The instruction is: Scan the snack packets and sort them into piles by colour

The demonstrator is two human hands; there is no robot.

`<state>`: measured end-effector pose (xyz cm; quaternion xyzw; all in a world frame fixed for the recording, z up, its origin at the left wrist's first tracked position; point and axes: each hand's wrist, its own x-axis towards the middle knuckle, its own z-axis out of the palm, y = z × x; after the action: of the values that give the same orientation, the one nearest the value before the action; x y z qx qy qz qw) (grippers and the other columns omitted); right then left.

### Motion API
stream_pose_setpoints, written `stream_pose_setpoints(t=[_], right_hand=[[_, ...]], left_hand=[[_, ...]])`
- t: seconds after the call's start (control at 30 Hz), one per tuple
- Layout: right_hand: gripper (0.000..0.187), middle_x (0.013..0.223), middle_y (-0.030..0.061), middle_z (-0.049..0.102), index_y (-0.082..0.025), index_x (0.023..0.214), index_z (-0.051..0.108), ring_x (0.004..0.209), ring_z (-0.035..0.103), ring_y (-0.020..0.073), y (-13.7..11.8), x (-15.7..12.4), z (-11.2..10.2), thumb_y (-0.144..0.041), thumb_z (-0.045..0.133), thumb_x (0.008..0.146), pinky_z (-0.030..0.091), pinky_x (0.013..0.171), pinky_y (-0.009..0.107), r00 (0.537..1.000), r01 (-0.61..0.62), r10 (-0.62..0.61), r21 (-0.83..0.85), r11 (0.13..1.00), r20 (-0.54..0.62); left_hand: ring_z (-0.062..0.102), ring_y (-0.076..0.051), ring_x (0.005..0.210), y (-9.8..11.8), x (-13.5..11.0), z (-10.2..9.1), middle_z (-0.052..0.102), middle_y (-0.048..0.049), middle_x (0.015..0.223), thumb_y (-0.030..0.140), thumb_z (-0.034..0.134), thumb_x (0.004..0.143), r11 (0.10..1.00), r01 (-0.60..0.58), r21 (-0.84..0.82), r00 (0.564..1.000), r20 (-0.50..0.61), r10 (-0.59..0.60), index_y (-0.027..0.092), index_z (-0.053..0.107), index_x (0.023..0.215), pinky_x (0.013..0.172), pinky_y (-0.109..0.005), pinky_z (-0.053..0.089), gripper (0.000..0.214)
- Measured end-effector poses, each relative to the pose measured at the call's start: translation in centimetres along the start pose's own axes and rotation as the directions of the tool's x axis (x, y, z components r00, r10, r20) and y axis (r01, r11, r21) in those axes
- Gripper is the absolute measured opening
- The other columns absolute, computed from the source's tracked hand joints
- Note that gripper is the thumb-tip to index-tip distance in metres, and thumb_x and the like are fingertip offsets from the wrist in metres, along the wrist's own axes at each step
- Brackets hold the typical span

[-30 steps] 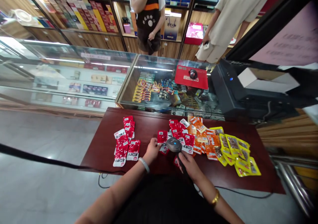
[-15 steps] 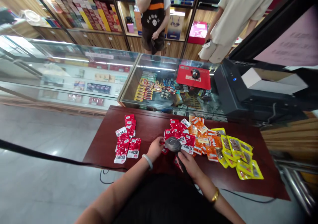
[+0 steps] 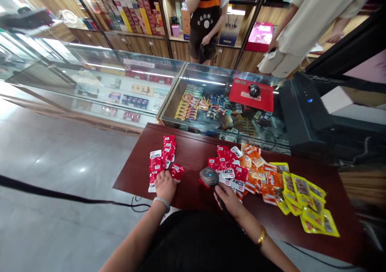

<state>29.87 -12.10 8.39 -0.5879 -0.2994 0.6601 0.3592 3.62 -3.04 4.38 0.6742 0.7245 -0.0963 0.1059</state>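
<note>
My right hand (image 3: 227, 199) is wrapped round the handle of a grey-black handheld barcode scanner (image 3: 209, 176). The scanner's head is over the near left edge of a pile of red-and-white snack packets (image 3: 224, 163). At the left of the table, my left hand (image 3: 165, 185) rests on a smaller group of red snack packets (image 3: 155, 164), fingers apart. Its thumb lies by the lower edge of a tilted red packet (image 3: 176, 171). Part of that group is hidden beneath the hand.
Orange packets (image 3: 255, 167) and yellow packets (image 3: 304, 189) lie on the right of the dark red table (image 3: 193, 143). Behind stand glass display counters (image 3: 181, 83), a red mat (image 3: 241, 95) and a black machine (image 3: 304, 111). Two people stand beyond. A cable (image 3: 75, 193) crosses at left.
My left hand has moved left from beside the scanner to the left group of red packets. One packet there now lies tilted. The scanner stays in my right hand, and the view has shifted.
</note>
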Motion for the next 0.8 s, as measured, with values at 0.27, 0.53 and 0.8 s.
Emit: stream_pose_setpoints(t=[0.27,0.53,0.8], right_hand=[[0.045,0.055,-0.0076,0.049,-0.021,0.091,0.057,0.038,0.039,0.0083,-0.7,-0.3,-0.1,-0.065,0.056,0.083,0.032,0.037,0.021,0.999,0.004,-0.004,-0.012,1.000,-0.036],[0.047,0.056,-0.0075,0.049,-0.022,0.083,0.053,0.039,0.041,0.0085,-1.3,-0.6,-1.0,-0.068,0.056,0.082,0.032,0.037,0.021,0.994,0.020,-0.016,0.029,0.999,-0.107],[0.048,0.056,-0.0081,0.047,-0.023,0.081,0.050,0.040,0.040,0.0082,-1.2,-0.4,-1.2,-0.070,0.058,0.080,0.031,0.038,0.020,0.989,-0.014,0.025,0.069,0.997,-0.148]], left_hand=[[0.067,-0.022,0.090,4.3,1.8,-0.1,0.069,-0.0099,0.096,0.032,0.060,0.087,0.839,-0.035,-0.543,0.954,0.232,0.190,0.020,0.047,0.109,0.074,-0.028,0.043,0.028],[0.061,-0.017,0.069,9.6,2.1,2.0,0.062,-0.0024,0.077,0.021,0.059,0.082,0.647,-0.067,-0.760,0.915,0.212,0.343,0.019,0.049,0.098,0.063,-0.026,0.040,0.019],[0.064,-0.015,0.076,12.1,2.3,2.8,0.068,-0.0029,0.084,0.012,0.058,0.078,0.468,0.049,-0.882,0.881,0.259,0.395,0.019,0.053,0.098,0.070,-0.026,0.048,0.022]])
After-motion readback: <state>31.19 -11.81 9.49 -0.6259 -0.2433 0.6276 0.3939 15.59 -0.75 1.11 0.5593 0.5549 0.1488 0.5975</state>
